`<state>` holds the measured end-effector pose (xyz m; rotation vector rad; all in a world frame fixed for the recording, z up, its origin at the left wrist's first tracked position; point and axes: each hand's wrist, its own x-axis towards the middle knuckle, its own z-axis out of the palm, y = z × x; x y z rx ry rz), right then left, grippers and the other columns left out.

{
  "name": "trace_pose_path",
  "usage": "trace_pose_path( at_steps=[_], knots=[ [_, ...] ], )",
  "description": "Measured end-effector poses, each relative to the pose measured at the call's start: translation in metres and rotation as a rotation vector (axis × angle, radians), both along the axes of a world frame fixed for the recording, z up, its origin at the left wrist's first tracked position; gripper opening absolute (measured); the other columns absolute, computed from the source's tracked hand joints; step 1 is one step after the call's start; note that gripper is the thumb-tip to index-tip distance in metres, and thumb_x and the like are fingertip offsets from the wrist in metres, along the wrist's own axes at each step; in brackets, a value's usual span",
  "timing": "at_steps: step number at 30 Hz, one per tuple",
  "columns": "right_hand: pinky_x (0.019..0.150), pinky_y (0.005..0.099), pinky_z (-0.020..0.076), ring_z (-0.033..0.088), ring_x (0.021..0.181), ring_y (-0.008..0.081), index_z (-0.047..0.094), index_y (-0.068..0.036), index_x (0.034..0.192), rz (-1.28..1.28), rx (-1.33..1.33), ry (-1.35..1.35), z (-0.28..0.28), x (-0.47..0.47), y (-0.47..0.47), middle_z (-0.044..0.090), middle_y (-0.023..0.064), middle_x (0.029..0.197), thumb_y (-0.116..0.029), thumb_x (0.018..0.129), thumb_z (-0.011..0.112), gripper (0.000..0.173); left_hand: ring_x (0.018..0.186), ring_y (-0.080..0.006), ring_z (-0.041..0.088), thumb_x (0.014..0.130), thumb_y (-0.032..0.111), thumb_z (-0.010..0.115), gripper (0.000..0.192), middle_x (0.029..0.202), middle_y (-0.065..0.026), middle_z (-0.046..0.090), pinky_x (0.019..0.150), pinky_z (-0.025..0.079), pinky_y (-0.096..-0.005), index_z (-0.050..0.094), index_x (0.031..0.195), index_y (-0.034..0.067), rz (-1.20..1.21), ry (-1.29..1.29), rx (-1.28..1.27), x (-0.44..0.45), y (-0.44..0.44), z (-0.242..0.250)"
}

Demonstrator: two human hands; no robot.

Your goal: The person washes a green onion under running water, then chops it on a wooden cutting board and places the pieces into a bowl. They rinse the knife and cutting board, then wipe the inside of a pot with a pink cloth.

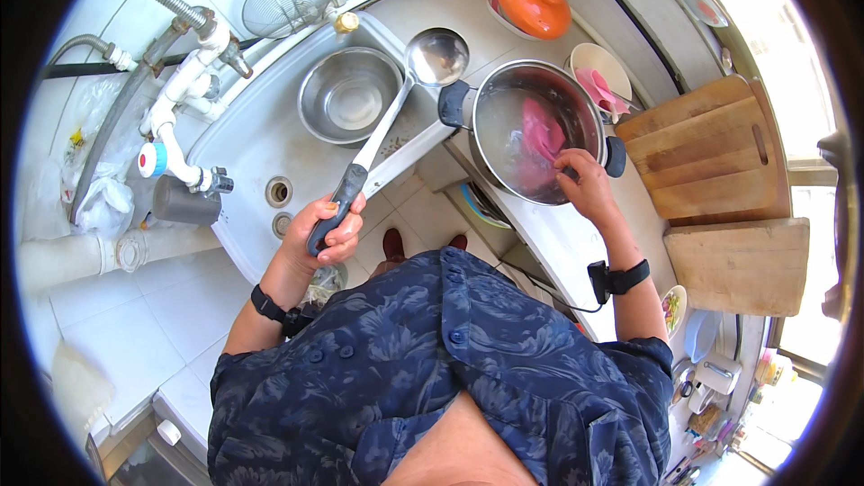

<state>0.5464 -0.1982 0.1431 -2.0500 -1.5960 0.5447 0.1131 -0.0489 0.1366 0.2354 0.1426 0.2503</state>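
Observation:
My left hand [331, 228] grips the dark handle of a steel ladle [378, 131]. Its shiny bowl points away from me, above the sink's right edge. On the counter at the right stands a steel pot [499, 115] with dark side handles and cloudy water inside. A pink cloth [540, 128] lies partly in that water. Fingers of my right hand [586, 182] pinch the cloth's near edge at the pot's right rim. In the white sink [250, 142] sits a steel basin [351, 98], left of the ladle.
Wooden cutting boards [709, 148] lean at the right. Behind the pot are a cream bowl [594, 57] with a pink cloth over its rim and an orange lid [533, 3]. White pipes and a tap [236, 61] line the left wall. A wire strainer [287, 3] hangs there.

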Motion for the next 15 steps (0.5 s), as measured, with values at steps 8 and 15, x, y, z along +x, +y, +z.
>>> trace_pose_path(
  at_steps=[8, 15],
  knots=[
    [0.083, 0.0359, 0.0501, 0.063, 0.098, 0.0315, 0.064, -0.002, 0.094, 0.016, 0.235, -0.066, 0.015, -0.037, 0.030, 0.064, 0.0153, 0.107, 0.002, 0.076, 0.066, 0.019, 0.037, -0.0107, 0.043, 0.093, 0.024, 0.047, 0.027, 0.058, -0.0012, 0.043, 0.036, 0.033, -0.0239, 0.043, 0.106, 0.001, 0.162, -0.057, -0.252, -0.033, 0.008, -0.039],
    [0.080, 0.0355, 0.0513, 0.064, 0.095, 0.0317, 0.063, -0.002, 0.094, 0.125, 0.260, -0.133, 0.031, -0.072, 0.039, 0.064, 0.0154, 0.106, 0.003, 0.078, 0.064, 0.017, 0.041, -0.0089, 0.040, 0.094, 0.027, 0.050, 0.025, 0.062, 0.0007, 0.044, 0.039, 0.034, -0.0226, 0.051, 0.100, 0.003, 0.315, 0.200, -0.152, -0.043, 0.044, -0.092]
  ],
)
